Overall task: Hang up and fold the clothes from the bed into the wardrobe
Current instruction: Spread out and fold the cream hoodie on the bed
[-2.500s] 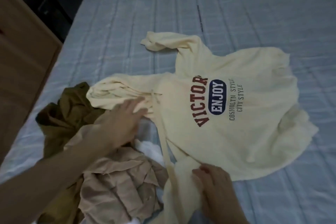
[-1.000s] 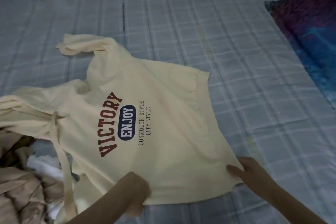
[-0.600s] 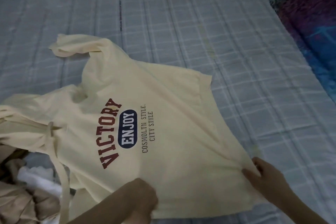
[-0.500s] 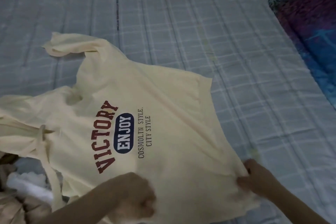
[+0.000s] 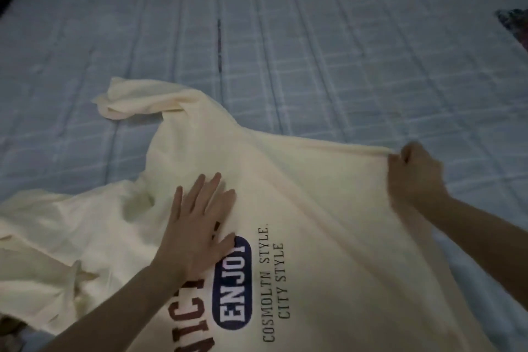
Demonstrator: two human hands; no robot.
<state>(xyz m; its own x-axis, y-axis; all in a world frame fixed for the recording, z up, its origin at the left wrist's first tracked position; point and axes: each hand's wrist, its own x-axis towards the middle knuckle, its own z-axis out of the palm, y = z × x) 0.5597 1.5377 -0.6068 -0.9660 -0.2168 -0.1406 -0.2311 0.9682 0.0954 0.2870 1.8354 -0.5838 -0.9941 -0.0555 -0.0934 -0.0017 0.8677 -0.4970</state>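
A bed (image 5: 328,46) covered in a pale blue sheet with a white checked pattern fills almost the whole frame, from the upper edge down to both sides. A thin dark line marks the sheet in the upper middle.

A cream hoodie (image 5: 328,194) lies front side up across the lower half of the frame, spreading from the left edge to the lower right. One sleeve (image 5: 134,97) reaches toward the upper left and ends in a crumpled cuff resting on the sheet. The chest print runs sideways: dark red block letters partly hidden, a navy oval reading "ENJOY" (image 5: 233,283), and small dark text reading "COSMOLTN STYLE. CITY STYLE".

The left hand (image 5: 197,226) comes up from the lower left and lies flat on the hoodie at the centre of the frame, fingers straight and spread, palm pressing the fabric and covering part of the red lettering.

The right hand (image 5: 414,174) enters from the lower right and sits at the right middle of the frame, fingers curled, pinching the hoodie's edge and drawing the cloth taut toward the right.

A small dark patterned fabric (image 5: 514,23) shows at the upper right edge.
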